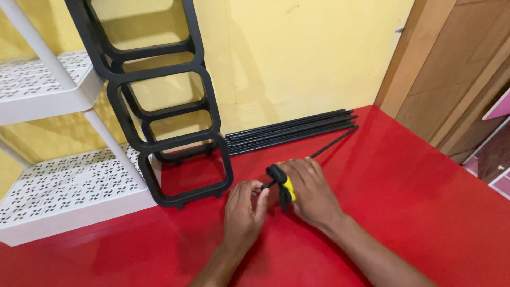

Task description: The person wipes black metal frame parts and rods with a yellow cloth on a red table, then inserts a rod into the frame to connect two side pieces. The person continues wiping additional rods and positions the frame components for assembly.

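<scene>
A: What've we got in hand rn?

B: Right hand [311, 194] is wrapped round a black-and-yellow tool [282, 187], fingers clamped on the grip. A thin black rod [332, 143] runs from under that hand toward the far right, lying on the red floor [414, 212]. Can't tell if the rod is part of the tool or a separate piece.

A: And the left?

B: Left hand [243, 210] sits just beside it, fingertips pinched together on a small black end piece [267, 185] at the tool's near-left tip. So the work is mid-scene, btw the two hands.

A: How do we do this bit well?

B: Imo keep the right grip firm so the rod doesn't roll, and let the left do the fine lining-up w/ fingertips only. Keep the rod flat on the floor for support, don't lever it.

A: Anything in the way?

B: Bundle of black rods [289, 130] lies far, along the yellow wall [297, 53], apart from ours. Black frame [159, 106] leans at left, white perforated shelf [58, 186] further left. Wooden door [457, 69] far right. We've room, but watch the frame's foot near the left hand.
</scene>
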